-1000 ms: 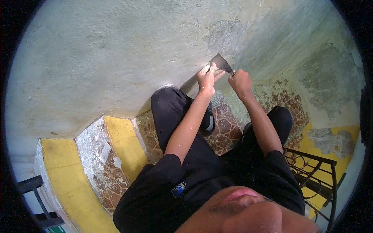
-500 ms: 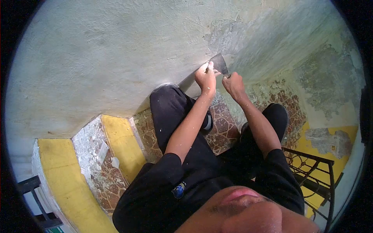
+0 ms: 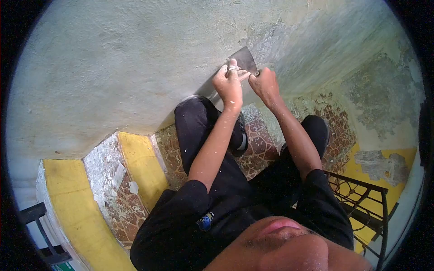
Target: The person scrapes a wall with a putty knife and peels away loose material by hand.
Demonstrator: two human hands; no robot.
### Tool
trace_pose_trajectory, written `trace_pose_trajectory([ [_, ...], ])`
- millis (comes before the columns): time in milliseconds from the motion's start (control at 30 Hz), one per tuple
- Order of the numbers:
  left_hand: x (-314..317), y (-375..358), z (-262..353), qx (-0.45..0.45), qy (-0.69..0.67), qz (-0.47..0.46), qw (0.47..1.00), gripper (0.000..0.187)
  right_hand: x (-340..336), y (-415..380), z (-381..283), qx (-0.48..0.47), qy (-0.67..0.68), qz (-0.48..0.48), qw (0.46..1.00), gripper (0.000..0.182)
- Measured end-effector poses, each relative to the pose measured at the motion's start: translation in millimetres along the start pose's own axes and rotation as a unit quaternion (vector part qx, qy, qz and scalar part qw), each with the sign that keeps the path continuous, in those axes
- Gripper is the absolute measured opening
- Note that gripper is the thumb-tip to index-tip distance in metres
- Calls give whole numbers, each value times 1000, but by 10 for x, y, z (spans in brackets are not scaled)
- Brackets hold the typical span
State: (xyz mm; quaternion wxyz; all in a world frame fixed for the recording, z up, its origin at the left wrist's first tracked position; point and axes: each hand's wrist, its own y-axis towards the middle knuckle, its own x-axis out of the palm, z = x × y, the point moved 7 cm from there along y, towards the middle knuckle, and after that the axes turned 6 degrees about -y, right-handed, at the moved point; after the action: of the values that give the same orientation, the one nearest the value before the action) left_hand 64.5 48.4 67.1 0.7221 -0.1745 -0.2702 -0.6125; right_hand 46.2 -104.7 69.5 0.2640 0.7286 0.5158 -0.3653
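Observation:
A scraper with a wide, flat dark metal blade lies against the painted wall, beside a patch where grey shows through. My right hand is closed in a fist around its handle, most of which the fingers hide. On the blade's near side, my left hand grips the lower edge, thumb up and fingers bent towards the right hand. Pale flecks dot both forearms.
Yellow-edged steps descend at lower left, with paint flakes on their patterned tiles. A black metal railing stands at lower right. Peeled patches mark the right wall. My bent knees flank the work area.
Both hands and the scraper have moved up and to the left along the wall. The blade now sits higher, and my right knee has shifted slightly left.

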Motion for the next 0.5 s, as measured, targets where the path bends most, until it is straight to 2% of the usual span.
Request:
trace_pose_trajectory([
  [33, -22, 9, 108, 2, 3, -2, 1000, 34, -7, 5, -24, 5, -5, 4, 1000, 37],
  [100, -17, -10, 178, -98, 24, -49, 994, 37, -83, 26, -82, 8, -6, 12, 1000, 36],
  [167, -111, 24, 178, -116, 42, -60, 991, 34, -212, 42, -119, -2, -53, 9, 999, 34],
  [233, -116, 12, 55, -135, 164, -148, 966, 29, -303, 90, -54, -8, -65, 30, 997, 34],
  [267, -120, 29, -38, -107, 247, -212, 939, 26, -358, 97, 10, -9, -78, 49, 996, 34],
  [300, -200, 45, -198, -111, 247, -212, 939, 26, -382, 93, 112, -6, -79, 48, 996, 34],
  [367, -144, -47, -450, -4, 433, -298, 851, 32, -429, 77, 380, 26, -89, 34, 995, 34],
  [400, -137, -123, -499, 8, 505, -305, 807, 47, -447, 77, 490, 49, -109, 19, 993, 34],
  [433, -86, -156, -537, 8, 504, -305, 808, 47, -470, 68, 556, 49, -110, 20, 992, 34],
  [500, -53, -179, -609, -60, 500, -268, 821, 58, -482, 33, 686, 69, -134, 22, 988, 33],
])
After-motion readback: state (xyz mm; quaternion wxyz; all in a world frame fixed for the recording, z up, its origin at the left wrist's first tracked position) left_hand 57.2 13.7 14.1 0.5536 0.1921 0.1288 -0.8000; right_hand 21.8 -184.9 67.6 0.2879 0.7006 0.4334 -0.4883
